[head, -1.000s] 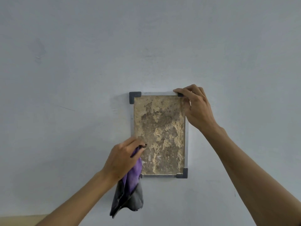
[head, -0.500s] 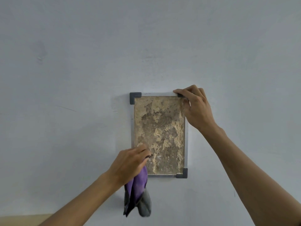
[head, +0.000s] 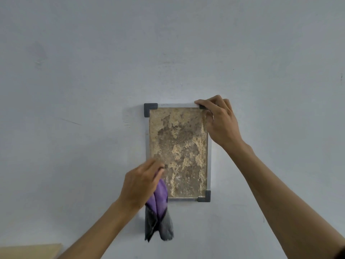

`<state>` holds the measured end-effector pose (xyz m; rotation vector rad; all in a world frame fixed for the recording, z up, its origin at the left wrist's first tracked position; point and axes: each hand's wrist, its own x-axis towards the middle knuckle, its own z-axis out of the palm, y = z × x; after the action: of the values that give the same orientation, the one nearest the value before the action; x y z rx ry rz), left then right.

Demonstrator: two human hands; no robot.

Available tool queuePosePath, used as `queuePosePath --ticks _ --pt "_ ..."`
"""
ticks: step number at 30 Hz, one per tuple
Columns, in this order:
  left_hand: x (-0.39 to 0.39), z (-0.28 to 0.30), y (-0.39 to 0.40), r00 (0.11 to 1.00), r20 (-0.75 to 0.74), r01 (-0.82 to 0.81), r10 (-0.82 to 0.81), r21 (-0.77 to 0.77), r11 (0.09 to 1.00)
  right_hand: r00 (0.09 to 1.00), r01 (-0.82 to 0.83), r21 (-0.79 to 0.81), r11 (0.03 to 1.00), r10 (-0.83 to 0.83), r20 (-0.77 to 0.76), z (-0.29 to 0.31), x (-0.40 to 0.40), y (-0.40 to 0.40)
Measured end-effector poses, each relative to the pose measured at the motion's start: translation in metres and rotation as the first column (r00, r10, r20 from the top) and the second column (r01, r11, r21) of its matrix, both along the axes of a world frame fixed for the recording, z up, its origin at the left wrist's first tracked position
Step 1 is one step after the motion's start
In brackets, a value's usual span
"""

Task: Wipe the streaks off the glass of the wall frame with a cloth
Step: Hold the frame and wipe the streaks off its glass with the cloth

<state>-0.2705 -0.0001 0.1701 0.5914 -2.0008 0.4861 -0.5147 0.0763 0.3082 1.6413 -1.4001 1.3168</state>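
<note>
A small upright wall frame [head: 147, 139] with a pale grey border and dark corner pieces hangs on the wall; its glass [head: 179, 146] covers a mottled tan and brown picture. My right hand [head: 220, 122] grips the frame's top right corner and hides that corner piece. My left hand [head: 140, 184] presses a purple and dark grey cloth [head: 158, 217] against the glass at the lower left corner. The cloth's loose end hangs below the frame. The lower left corner piece is hidden behind my hand and the cloth.
The frame hangs on a plain pale blue-grey wall [head: 74, 71] with a few faint scuffs. A strip of light wooden surface [head: 29, 251] shows at the bottom left edge of the view.
My left hand with the cloth moved down and right along the glass's lower left, then back up and left a little. The right hand stayed on the top right corner.
</note>
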Motion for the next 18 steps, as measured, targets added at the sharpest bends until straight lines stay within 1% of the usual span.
queuePosePath --ticks 1,2,3,4,6,7,8,10,11,12,13,14,15,16,17,18 --pt "0.001 0.005 0.0 0.996 -0.084 0.015 -0.013 0.017 1.0 1.0 0.0 -0.001 1.0 0.0 -0.001 0.0 0.0 0.0" --pt "0.001 0.006 -0.001 0.993 -0.11 0.035 -0.032 0.029 0.999 1.0 0.001 0.0 1.0 -0.001 0.0 0.0 0.0 -0.001" --pt "0.0 0.002 -0.002 0.997 -0.065 0.051 -0.049 0.029 0.998 1.0 0.002 -0.002 1.0 -0.002 0.002 0.0 0.0 -0.002" --pt "-0.001 -0.004 -0.003 0.998 0.034 0.057 -0.058 0.014 0.998 1.0 0.002 -0.006 1.0 -0.002 0.002 -0.001 0.0 -0.002" --pt "-0.005 -0.019 -0.002 0.971 0.239 0.044 -0.03 -0.055 0.997 1.0 0.005 -0.016 1.0 -0.005 0.005 -0.001 -0.001 -0.003" --pt "-0.007 -0.022 -0.001 0.965 0.261 0.033 -0.012 -0.076 0.997 1.0 0.009 -0.016 1.0 -0.008 0.008 -0.002 -0.002 -0.003" --pt "-0.008 -0.021 -0.002 0.976 0.216 0.025 -0.009 -0.071 0.997 1.0 0.01 -0.016 1.0 -0.01 0.012 -0.003 -0.002 -0.003" --pt "-0.011 -0.016 -0.001 0.999 -0.001 0.039 -0.039 -0.014 0.999 1.0 0.02 -0.016 1.0 -0.02 0.007 -0.003 -0.004 -0.003" --pt "-0.01 -0.016 -0.001 0.995 -0.084 0.054 -0.054 0.009 0.998 1.0 0.018 -0.019 1.0 -0.018 0.002 -0.003 -0.004 -0.003" --pt "-0.009 -0.019 -0.002 0.991 -0.114 0.071 -0.069 0.014 0.997 1.0 0.016 -0.018 1.0 -0.016 -0.003 -0.002 -0.002 -0.003" --pt "-0.008 -0.025 -0.004 0.993 -0.09 0.082 -0.081 0.007 0.997 1.0 0.014 -0.014 1.0 -0.014 -0.009 -0.002 -0.001 -0.003" --pt "-0.007 -0.031 -0.004 0.996 -0.034 0.08 -0.08 0.0 0.997 1.0 0.012 -0.009 1.0 -0.012 -0.013 -0.001 0.0 -0.003" --pt "-0.006 -0.035 -0.003 0.998 0.022 0.062 -0.062 -0.005 0.998 1.0 0.012 -0.008 1.0 -0.012 -0.013 -0.001 0.0 -0.003" --pt "-0.006 -0.036 -0.002 0.998 0.048 0.037 -0.036 -0.012 0.999 1.0 0.014 -0.01 1.0 -0.014 -0.013 -0.001 -0.001 -0.003" --pt "-0.005 -0.034 -0.002 1.0 0.026 0.012 -0.011 -0.012 1.0 1.0 0.014 -0.017 1.0 -0.014 -0.009 -0.001 -0.001 -0.003" --pt "-0.005 -0.03 -0.002 0.999 -0.037 -0.006 0.006 0.002 1.0 1.0 0.014 -0.022 1.0 -0.014 -0.006 -0.001 -0.002 -0.003"
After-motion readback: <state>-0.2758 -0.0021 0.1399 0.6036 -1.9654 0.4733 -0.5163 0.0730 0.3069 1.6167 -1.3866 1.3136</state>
